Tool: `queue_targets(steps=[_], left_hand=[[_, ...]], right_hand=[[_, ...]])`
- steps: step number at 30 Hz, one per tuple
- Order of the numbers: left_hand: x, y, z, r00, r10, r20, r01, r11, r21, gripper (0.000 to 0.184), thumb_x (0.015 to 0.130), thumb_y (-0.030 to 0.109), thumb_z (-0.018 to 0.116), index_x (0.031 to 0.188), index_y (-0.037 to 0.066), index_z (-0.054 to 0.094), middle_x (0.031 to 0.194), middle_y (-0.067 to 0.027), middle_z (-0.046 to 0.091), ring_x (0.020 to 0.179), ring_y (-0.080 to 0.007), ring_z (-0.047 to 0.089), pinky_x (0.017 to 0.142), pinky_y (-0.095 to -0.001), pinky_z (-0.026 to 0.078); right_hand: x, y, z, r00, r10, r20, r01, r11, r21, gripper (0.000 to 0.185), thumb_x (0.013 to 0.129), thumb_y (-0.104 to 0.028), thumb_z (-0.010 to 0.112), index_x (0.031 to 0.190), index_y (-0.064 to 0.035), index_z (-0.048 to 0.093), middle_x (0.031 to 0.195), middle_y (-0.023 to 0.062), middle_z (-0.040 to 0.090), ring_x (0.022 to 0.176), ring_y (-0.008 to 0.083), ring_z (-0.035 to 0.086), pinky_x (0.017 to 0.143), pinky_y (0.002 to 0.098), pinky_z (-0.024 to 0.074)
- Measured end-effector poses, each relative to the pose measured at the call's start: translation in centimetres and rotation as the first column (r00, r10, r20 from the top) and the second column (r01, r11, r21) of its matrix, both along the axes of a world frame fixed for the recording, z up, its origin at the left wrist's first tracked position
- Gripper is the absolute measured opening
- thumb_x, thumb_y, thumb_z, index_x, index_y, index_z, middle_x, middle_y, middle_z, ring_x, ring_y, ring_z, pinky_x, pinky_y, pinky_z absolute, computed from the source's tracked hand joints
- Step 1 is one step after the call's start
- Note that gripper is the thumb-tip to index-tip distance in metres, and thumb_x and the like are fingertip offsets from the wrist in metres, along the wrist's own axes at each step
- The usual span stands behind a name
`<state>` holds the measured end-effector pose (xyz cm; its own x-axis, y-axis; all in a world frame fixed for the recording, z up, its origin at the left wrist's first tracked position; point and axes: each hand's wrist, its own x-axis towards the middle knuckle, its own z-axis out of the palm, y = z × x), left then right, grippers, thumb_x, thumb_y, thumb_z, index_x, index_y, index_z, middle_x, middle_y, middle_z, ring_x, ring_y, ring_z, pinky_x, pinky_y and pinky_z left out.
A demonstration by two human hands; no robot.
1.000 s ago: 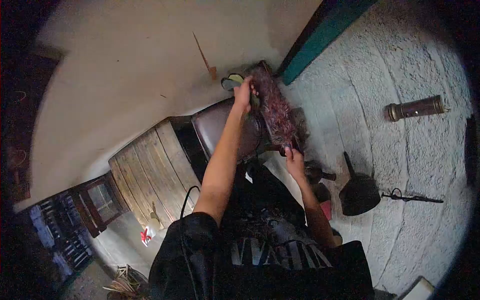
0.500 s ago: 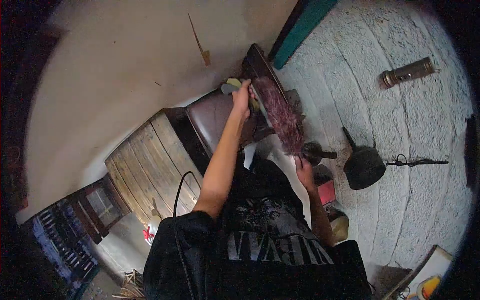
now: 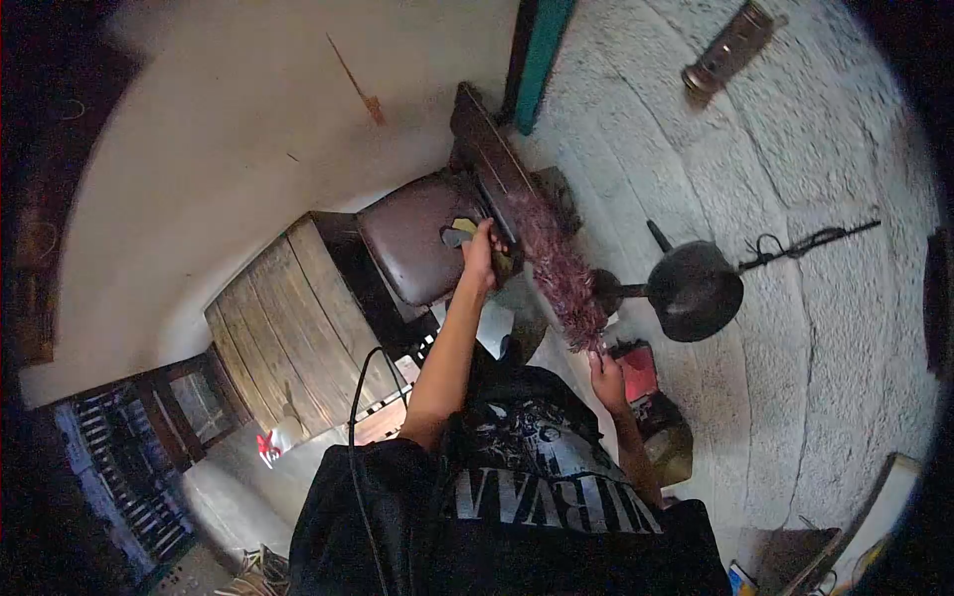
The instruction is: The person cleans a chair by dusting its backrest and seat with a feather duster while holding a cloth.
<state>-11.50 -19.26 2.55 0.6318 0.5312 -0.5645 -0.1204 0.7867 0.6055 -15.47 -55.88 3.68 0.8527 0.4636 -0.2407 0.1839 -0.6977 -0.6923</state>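
My right hand [image 3: 607, 377] is closed around the lower end of a fluffy purple duster [image 3: 558, 263]. The duster's fibres lie along the dark wooden back [image 3: 487, 139] of a chair, partly covering it. Over the edge of the chair's brown padded seat [image 3: 412, 233], my left hand [image 3: 480, 256] grips a yellow-and-grey piece [image 3: 459, 231], perhaps a cloth or sponge. Fingers hide much of that piece, so its exact kind is unclear.
A wooden-plank table [image 3: 288, 318] stands left of the chair. On the rough white wall at right hang a dark pan [image 3: 696, 290] and a metal flashlight-like cylinder [image 3: 730, 52]. A red object [image 3: 636, 368] lies beside my right hand. A black cable [image 3: 356, 417] hangs by my left arm.
The view has turned and shifted. My left hand has come down from near the chair back toward my body. The duster sits lower along the chair back, showing more of its wood.
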Motion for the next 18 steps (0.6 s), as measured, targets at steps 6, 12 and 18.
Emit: queue_targets(steps=[6, 12, 18], left_hand=[[-2.8, -6.5, -1.3, 0.999, 0.008, -0.031, -0.008, 1.000, -0.016, 0.020, 0.089, 0.026, 0.059, 0.079, 0.010, 0.052, 0.062, -0.0003, 0.043, 0.054, -0.0126, 0.046, 0.054, -0.0313, 0.045], [-4.7, -9.6, -0.9, 0.996, 0.026, -0.084, -0.024, 0.999, 0.022, 0.023, 0.088, 0.026, 0.060, 0.075, 0.008, 0.052, 0.062, -0.0007, 0.045, 0.053, -0.0141, 0.046, 0.055, -0.0319, 0.044], [-5.2, -9.8, -1.7, 0.999, 0.021, -0.036, -0.021, 1.000, -0.019, 0.022, 0.087, 0.024, 0.060, 0.076, 0.007, 0.053, 0.062, -0.0003, 0.046, 0.053, -0.0135, 0.047, 0.054, -0.0315, 0.044]], right_hand=[[-1.4, -4.7, 0.5, 0.997, 0.032, -0.073, -0.033, 0.999, -0.012, 0.037, 0.097, -0.032, 0.050, 0.108, 0.0020, 0.059, 0.093, 0.0267, 0.062, 0.090, 0.0428, 0.061, 0.076, 0.0435, 0.0474], [-2.2, -7.7, -1.3, 0.997, 0.053, -0.051, -0.048, 0.996, 0.081, 0.033, 0.096, -0.030, 0.052, 0.098, 0.0019, 0.060, 0.086, 0.0247, 0.062, 0.082, 0.0390, 0.062, 0.070, 0.0427, 0.0464], [-1.2, -7.0, -4.2, 0.994, 0.113, 0.004, -0.113, 0.992, -0.049, 0.039, 0.094, -0.033, 0.053, 0.087, 0.0040, 0.063, 0.079, 0.0261, 0.062, 0.078, 0.0435, 0.061, 0.067, 0.0458, 0.0466]])
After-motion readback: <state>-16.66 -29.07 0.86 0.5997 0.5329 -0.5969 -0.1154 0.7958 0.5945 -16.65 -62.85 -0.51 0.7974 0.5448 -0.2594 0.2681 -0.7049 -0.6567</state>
